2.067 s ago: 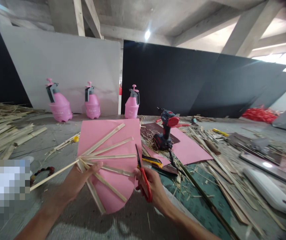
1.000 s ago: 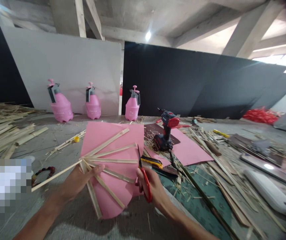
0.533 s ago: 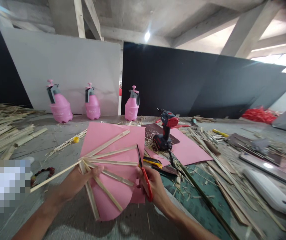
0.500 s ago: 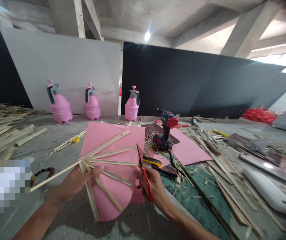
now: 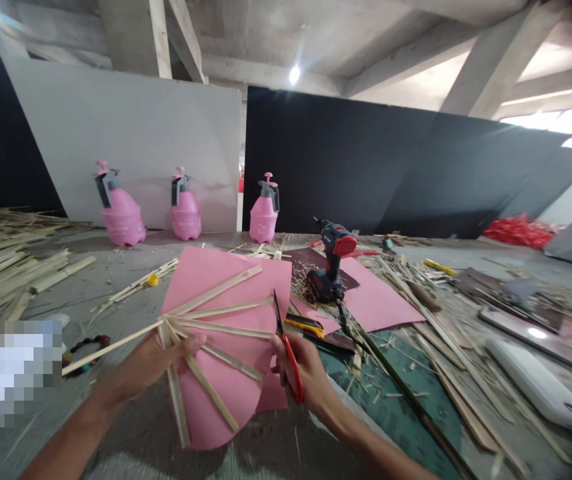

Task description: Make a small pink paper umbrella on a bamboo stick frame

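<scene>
My left hand grips a pink paper sheet near the point where several flat bamboo strips meet. The strips spread like a fan over the paper, and one thin stick sticks out to the left. The paper's lower edge is cut in a curve, while its upper part still has straight sides and corners. In my right hand are red-handled scissors, fingers wrapped round the handles. Their dark blades point up and away at the sheet's right side, beside the strip ends. The lower blade is hidden.
A cordless drill stands behind the scissors, with a yellow utility knife beside it. Pink pump sprayers line the back. Bamboo strips lie at left; more pink paper and a green cutting mat are at right.
The sheet with its strips has turned slightly and its lower end has shifted a little down and left. The scissors stay almost in place at its right side.
</scene>
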The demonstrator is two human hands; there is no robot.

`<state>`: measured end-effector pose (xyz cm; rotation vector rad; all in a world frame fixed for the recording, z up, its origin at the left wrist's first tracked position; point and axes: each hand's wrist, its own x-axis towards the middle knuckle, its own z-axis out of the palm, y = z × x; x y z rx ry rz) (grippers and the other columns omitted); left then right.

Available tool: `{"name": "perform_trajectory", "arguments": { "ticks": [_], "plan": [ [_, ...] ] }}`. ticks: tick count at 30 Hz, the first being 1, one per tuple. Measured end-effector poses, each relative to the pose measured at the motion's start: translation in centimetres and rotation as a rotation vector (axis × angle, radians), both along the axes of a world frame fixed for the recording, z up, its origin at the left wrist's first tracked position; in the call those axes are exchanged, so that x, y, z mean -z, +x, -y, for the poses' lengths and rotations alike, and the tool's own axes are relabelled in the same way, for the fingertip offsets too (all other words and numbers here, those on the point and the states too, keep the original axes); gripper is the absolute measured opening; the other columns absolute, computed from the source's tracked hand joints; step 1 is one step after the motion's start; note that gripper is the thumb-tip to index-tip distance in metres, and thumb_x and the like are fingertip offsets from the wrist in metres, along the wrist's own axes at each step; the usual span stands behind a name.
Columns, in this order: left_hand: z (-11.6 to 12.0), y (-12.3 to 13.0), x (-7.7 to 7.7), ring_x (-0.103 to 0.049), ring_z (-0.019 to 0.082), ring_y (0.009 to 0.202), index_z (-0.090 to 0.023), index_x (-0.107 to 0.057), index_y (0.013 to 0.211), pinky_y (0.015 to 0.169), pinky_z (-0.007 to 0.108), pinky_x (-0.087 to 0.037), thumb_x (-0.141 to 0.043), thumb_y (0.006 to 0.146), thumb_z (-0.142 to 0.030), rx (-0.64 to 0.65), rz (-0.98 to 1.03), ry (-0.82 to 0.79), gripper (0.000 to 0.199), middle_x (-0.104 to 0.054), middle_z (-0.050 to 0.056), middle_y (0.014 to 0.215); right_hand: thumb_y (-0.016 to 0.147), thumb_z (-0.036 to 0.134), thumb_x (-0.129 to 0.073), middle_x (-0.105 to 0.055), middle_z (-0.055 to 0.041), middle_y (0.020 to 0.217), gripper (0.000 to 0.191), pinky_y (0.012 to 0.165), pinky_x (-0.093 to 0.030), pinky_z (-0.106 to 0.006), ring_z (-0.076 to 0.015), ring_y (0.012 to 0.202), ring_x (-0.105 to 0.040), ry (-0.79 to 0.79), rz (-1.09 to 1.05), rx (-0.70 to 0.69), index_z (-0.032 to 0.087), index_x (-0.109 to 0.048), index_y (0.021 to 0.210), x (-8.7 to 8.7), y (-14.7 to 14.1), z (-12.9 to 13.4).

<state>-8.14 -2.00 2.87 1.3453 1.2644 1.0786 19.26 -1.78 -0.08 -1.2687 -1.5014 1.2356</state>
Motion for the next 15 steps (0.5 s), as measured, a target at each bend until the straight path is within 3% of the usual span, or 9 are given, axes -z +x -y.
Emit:
{"name": "perform_trajectory", "arguments": {
  "ticks": [5,15],
  "plan": [
    [0.0,-0.1,-0.6,-0.069,0.030,0.102,-0.024,-0.076,0.101,0.098,0.038,-0.053,-0.081,0.070,-0.042,-0.013,-0.004,0.000,0.037,-0.079,0.002,0.102,0.084,0.079,-0.054,-0.050,0.0030,0.055,0.061,0.040,-0.032,-0.022,-0.0102,0.043,-0.045,0.027,-0.005,0.019,0.020,-0.048,0.068,0.3,0.1,-0.1],
    [0.1,0.2,-1.3,-0.068,0.027,0.082,-0.020,-0.078,0.080,0.079,0.037,-0.058,-0.081,0.065,-0.039,-0.009,-0.024,-0.007,0.023,-0.075,0.003,0.077,0.085,0.081,-0.050,-0.051,0.0022,0.058,0.061,0.043,-0.037,-0.021,-0.0128,0.051,-0.053,-0.015,0.006,0.005,0.021,-0.049,0.073,0.2,-0.2,0.2]
  ]
}}
